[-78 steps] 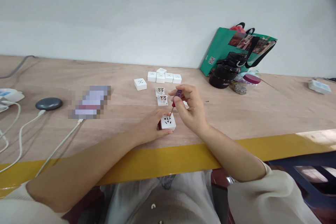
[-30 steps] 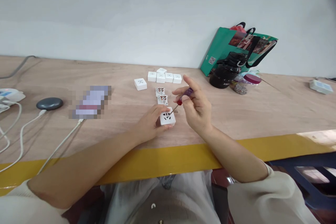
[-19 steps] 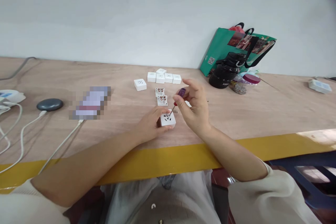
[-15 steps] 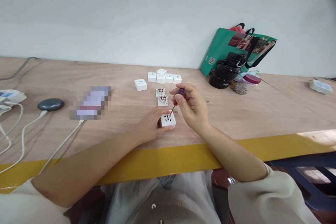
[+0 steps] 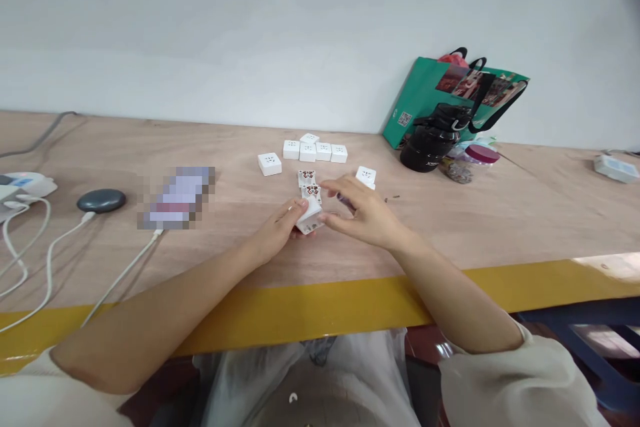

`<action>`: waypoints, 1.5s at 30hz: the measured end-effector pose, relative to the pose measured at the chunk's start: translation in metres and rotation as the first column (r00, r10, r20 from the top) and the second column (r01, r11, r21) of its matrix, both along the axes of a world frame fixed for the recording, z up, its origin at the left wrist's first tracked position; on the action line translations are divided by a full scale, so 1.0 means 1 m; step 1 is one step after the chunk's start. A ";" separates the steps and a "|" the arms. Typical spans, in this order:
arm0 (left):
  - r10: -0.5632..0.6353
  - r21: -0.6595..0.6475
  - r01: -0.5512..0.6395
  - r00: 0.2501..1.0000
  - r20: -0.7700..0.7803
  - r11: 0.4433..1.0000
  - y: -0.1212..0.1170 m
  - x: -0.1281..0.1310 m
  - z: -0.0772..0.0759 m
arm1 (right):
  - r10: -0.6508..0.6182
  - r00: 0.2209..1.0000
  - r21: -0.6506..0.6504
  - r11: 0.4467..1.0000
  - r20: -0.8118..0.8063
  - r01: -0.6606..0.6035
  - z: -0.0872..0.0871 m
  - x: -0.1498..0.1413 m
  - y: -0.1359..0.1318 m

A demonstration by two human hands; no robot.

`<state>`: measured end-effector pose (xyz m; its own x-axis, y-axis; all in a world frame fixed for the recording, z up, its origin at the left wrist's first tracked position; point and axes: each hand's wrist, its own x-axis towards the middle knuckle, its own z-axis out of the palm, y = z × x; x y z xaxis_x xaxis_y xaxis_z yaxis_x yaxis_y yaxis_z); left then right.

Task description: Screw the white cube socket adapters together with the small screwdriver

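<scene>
My left hand (image 5: 280,225) grips a white power socket (image 5: 310,217), tipped up so its side faces me. My right hand (image 5: 367,213) is just to the right of it, thumb and forefinger spread towards the socket's edge. A bit of purple screwdriver handle (image 5: 344,199) shows under its fingers; the rest is hidden. Just beyond the held socket, two open socket bases (image 5: 307,177) with copper-coloured contacts lie in a line. Another white socket (image 5: 366,175) sits behind my right hand.
Several white sockets (image 5: 307,151) are grouped at the back, with one socket (image 5: 270,163) to their left. A phone (image 5: 177,197), a dark round puck (image 5: 101,201) and white cables lie left. A black flask (image 5: 430,140), a green bag (image 5: 407,100) and a lidded jar (image 5: 473,160) stand right.
The socket, flat on the table with the screwdriver tip in its face, is now tilted up in my left hand. My right hand has drawn the screwdriver away and lowered slightly.
</scene>
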<state>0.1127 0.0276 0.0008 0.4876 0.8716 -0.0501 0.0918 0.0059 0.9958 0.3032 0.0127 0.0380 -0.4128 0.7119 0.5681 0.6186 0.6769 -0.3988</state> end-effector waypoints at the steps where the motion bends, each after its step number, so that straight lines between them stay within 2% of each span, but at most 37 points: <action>1: -0.002 -0.056 0.005 0.999 0.042 0.998 0.001 0.000 0.000 | 0.009 0.999 -0.004 1.000 0.044 -0.009 -0.003 -0.003 -0.001; 6: 0.089 -0.262 -0.046 0.984 0.156 0.964 0.001 0.003 0.003 | -0.120 0.992 0.157 0.981 0.047 0.111 -0.014 -0.017 -0.004; 9: 0.141 -0.315 -0.062 0.962 0.235 0.947 0.000 0.005 0.006 | -0.191 0.980 0.209 0.962 0.062 0.174 -0.018 -0.021 -0.004; 12: 0.134 -0.326 -0.032 0.946 0.296 0.945 0.000 0.005 0.007 | -0.228 0.970 0.196 0.958 0.082 0.209 -0.020 -0.024 -0.003; 16: 0.128 -0.361 -0.012 0.945 0.300 0.933 -0.002 0.006 0.009 | -0.273 0.959 0.164 0.952 0.077 0.258 -0.019 -0.024 -0.002; 20: 0.172 -0.420 -0.020 0.930 0.326 0.907 -0.002 0.005 0.012 | -0.220 0.972 0.135 0.969 0.081 0.208 -0.017 -0.023 -0.005; 24: 0.230 -0.437 -0.051 0.901 0.368 0.898 0.002 0.003 0.016 | -0.160 0.974 0.066 0.986 0.162 0.151 -0.017 -0.023 -0.006; 29: 0.278 -0.447 -0.081 0.875 0.396 0.891 0.002 0.005 0.016 | -0.239 0.944 0.033 0.971 0.227 0.238 -0.020 -0.028 -0.005; 34: 0.253 -0.422 -0.069 0.881 0.399 0.904 0.000 0.007 0.013 | -0.277 0.924 -0.007 0.957 0.263 0.289 -0.018 -0.032 -0.004; 41: 0.241 -0.367 -0.095 0.895 0.375 0.926 -0.002 0.010 0.011 | -0.372 0.856 0.115 0.928 0.358 0.355 -0.022 -0.036 -0.001; 45: 0.233 -0.331 -0.102 0.894 0.383 0.938 -0.002 0.010 0.009 | -0.388 0.854 0.152 0.922 0.348 0.357 -0.026 -0.036 0.000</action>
<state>0.1226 0.0260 0.0097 0.3688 0.9181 -0.1454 -0.3529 0.2830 0.8918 0.2668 0.0129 0.0123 -0.3140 0.8130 0.4903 0.9209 0.3864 -0.0510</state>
